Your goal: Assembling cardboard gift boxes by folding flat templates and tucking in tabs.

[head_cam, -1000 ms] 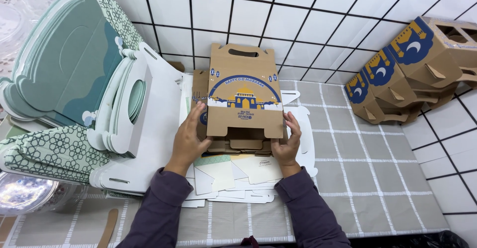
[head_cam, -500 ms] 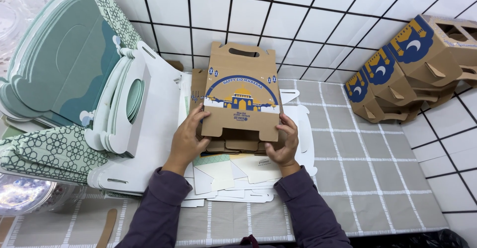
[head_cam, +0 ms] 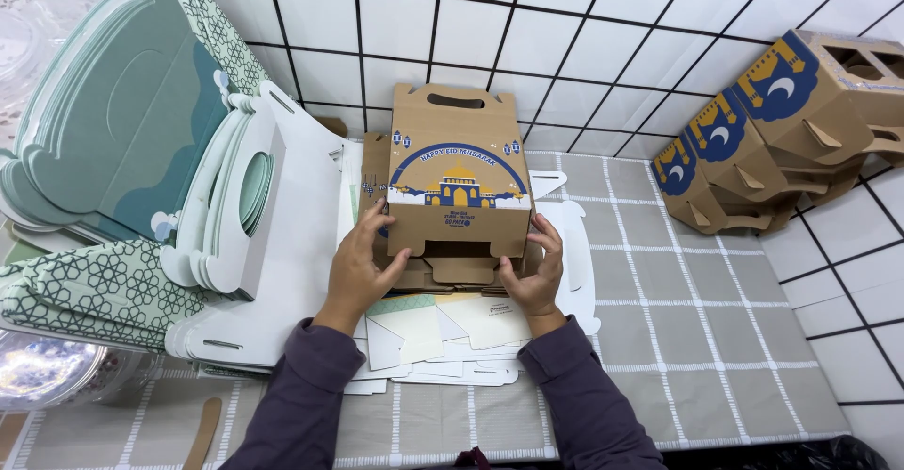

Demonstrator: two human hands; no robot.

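At the middle of the grey checked tablecloth, both hands clasp a brown cardboard carry box from either side: the left hand presses its fingers against the box's lower left edge, the right hand curls around the lower right corner, both wrists in dark purple sleeves. The box stands tilted up on a stack of flat brown blanks, its front printed with a blue arch and a yellow domed building, a slot handle cut in the top. Beneath lie white die-cut card sheets. Left, pale green and white patterned cartons lean in a pile. Far right, finished brown boxes with blue crescent panels lie against the white tiled wall.
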